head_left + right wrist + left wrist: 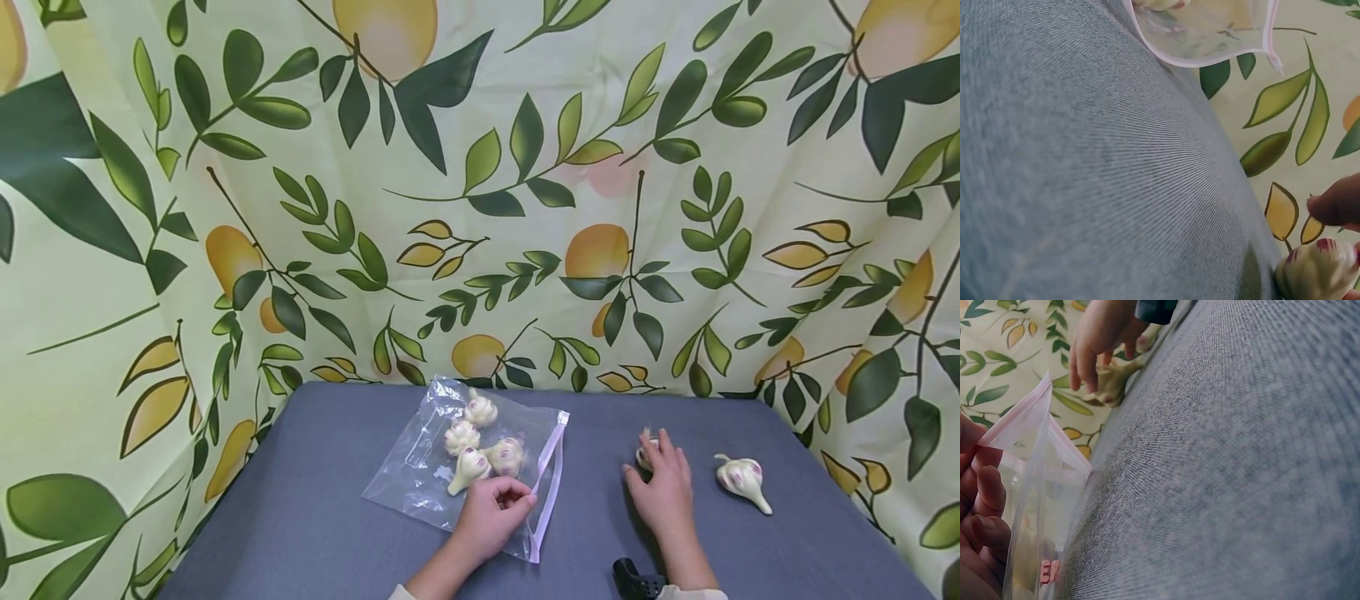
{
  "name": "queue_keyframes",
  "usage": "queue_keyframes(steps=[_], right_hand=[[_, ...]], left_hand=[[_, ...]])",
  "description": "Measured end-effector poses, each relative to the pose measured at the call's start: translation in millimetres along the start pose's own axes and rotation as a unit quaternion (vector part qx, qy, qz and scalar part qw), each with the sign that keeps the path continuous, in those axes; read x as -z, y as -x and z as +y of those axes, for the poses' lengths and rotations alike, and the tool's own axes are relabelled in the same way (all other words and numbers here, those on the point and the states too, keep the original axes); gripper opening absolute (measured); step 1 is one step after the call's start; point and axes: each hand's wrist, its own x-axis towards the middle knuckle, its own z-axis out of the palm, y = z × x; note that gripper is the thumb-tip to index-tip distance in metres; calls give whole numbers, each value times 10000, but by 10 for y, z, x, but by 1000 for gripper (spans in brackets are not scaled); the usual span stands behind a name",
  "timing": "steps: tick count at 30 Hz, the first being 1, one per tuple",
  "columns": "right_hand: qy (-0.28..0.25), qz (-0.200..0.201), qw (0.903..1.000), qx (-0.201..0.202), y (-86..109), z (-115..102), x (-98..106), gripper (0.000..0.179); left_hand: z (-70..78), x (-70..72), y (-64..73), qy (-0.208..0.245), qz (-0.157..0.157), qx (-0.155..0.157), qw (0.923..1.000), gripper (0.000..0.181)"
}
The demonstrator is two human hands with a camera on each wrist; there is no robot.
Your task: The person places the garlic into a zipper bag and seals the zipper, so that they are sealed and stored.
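My left hand (pixel 491 512) pinches the pink zip edge of a clear zip bag (pixel 408 479), lifting one side of its mouth so that it gapes in the left wrist view. Several garlic bulbs (pixel 471 467) lie inside the bag. Over a garlic bulb (pixel 643 457) on the table, right of the bag, is my right hand (pixel 663 487), its fingers partly covering it. In the right wrist view the thumb (pixel 1338 203) stands just above that bulb (pixel 1316 272), apart from it. Another garlic bulb (pixel 742 479) lies farther right.
Everything rests on a table with a grey cloth (pixel 315 500). A curtain (pixel 480 250) printed with leaves and fruit hangs behind and along the sides. A black device (pixel 633 579) sits at my right wrist.
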Motion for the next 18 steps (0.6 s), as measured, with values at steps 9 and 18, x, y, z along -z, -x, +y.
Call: queue_keyframes(steps=[9, 18], right_hand=[[128, 264, 9994, 186, 14, 41, -28, 36], [85, 355, 9992, 133, 22, 17, -10, 36]], left_hand=[[-13, 3, -2, -19, 5, -19, 10000, 10], [-6, 15, -3, -32, -61, 9, 10000, 10]])
